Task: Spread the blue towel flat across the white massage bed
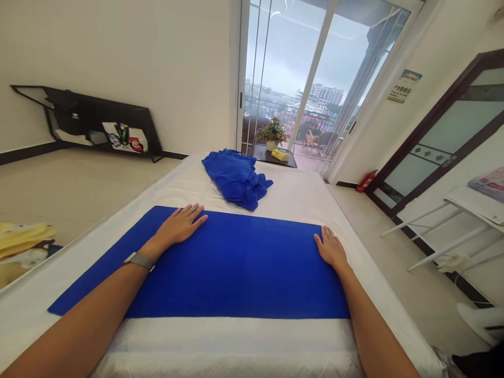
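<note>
A flat blue towel (236,268) lies spread across the white bed (236,346) in front of me. My left hand (179,224) rests flat on its far left corner, fingers stretched out and open. My right hand (331,249) lies flat on the far right corner, fingers open too. A grey watch band (139,260) sits on my left wrist. Farther up the bed lies a crumpled heap of blue cloth (238,178), apart from both hands.
Beyond the bed stands a dark side table (275,160) with a potted plant (272,134) and a yellow packet, before a glass sliding door (315,79). A black frame (90,123) leans on the left wall. White racks (452,231) and a red extinguisher (366,181) stand at the right.
</note>
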`<act>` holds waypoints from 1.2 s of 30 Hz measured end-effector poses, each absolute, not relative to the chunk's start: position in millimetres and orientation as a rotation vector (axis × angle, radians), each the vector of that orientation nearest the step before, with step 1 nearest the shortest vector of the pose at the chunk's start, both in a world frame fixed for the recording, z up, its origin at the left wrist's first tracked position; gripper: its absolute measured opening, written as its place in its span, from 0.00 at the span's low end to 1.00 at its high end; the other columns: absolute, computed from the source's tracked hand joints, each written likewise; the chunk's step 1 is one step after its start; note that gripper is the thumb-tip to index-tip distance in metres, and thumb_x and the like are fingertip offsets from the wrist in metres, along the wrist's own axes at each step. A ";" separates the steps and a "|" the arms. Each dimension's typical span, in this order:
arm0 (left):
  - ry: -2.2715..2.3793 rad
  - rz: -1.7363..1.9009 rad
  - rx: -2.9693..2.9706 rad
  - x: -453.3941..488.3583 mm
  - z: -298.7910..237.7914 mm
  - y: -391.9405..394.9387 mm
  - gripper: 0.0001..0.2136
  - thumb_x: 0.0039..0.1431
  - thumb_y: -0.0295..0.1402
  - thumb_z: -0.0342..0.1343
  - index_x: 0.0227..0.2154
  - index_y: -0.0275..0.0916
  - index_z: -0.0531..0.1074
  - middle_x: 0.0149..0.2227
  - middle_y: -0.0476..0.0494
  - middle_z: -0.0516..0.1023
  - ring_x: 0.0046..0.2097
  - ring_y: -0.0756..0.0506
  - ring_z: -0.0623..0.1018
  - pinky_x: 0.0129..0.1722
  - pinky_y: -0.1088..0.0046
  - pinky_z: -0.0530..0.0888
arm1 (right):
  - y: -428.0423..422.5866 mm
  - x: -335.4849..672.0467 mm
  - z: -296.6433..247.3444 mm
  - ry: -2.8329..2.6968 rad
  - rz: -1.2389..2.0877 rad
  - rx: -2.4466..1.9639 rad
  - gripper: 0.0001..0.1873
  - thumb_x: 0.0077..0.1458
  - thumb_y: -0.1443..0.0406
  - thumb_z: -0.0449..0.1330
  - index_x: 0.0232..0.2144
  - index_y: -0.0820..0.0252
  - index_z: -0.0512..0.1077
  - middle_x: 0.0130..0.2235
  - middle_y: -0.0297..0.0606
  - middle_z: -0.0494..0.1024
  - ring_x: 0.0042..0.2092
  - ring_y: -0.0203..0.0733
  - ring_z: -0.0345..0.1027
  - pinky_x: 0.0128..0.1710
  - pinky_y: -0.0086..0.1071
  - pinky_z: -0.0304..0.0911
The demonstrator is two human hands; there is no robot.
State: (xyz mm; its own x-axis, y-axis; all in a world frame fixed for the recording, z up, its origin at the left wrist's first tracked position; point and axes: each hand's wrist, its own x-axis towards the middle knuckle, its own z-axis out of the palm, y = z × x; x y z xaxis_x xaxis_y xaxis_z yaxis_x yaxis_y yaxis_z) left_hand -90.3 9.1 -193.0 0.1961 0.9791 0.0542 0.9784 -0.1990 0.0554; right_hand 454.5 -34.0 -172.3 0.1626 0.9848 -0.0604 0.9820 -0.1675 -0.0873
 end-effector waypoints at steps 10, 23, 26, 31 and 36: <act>1.991 0.132 2.379 -87.9 -187.7 6.0 0.35 0.71 0.52 0.29 0.73 0.37 0.50 0.75 0.39 0.50 0.75 0.39 0.50 0.72 0.54 0.48 | -33.5 456.6 -175.1 -2.023 0.142 -2.378 0.41 0.70 0.48 0.33 0.74 0.69 0.43 0.75 0.40 0.43 0.75 0.44 0.33 0.73 0.43 0.35; 1.983 0.200 2.396 -80.9 -187.2 3.6 0.34 0.72 0.52 0.29 0.72 0.38 0.52 0.74 0.38 0.50 0.75 0.39 0.49 0.71 0.56 0.47 | -29.7 457.7 -174.9 -2.022 0.116 -2.410 0.41 0.70 0.49 0.33 0.75 0.68 0.43 0.76 0.39 0.42 0.75 0.43 0.34 0.73 0.42 0.35; 1.999 0.152 2.361 -87.9 -181.9 0.2 0.34 0.72 0.52 0.29 0.72 0.38 0.51 0.74 0.36 0.49 0.75 0.38 0.49 0.71 0.53 0.48 | -29.6 457.9 -175.1 -2.016 0.109 -2.397 0.40 0.70 0.49 0.34 0.74 0.68 0.44 0.75 0.39 0.43 0.75 0.43 0.34 0.73 0.42 0.35; 2.129 0.061 2.204 -128.8 -174.6 -9.0 0.33 0.72 0.51 0.30 0.73 0.39 0.48 0.75 0.34 0.47 0.75 0.35 0.48 0.70 0.48 0.49 | -27.7 460.4 -177.6 -2.007 0.111 -2.387 0.40 0.70 0.49 0.35 0.74 0.68 0.44 0.76 0.40 0.43 0.75 0.43 0.34 0.73 0.42 0.35; 2.222 0.131 2.001 -151.3 -172.1 -12.3 0.34 0.72 0.53 0.29 0.73 0.41 0.46 0.75 0.34 0.44 0.75 0.36 0.46 0.70 0.50 0.49 | -26.2 460.3 -175.2 -2.008 0.117 -2.410 0.39 0.70 0.50 0.34 0.74 0.67 0.43 0.76 0.39 0.42 0.75 0.43 0.34 0.73 0.44 0.36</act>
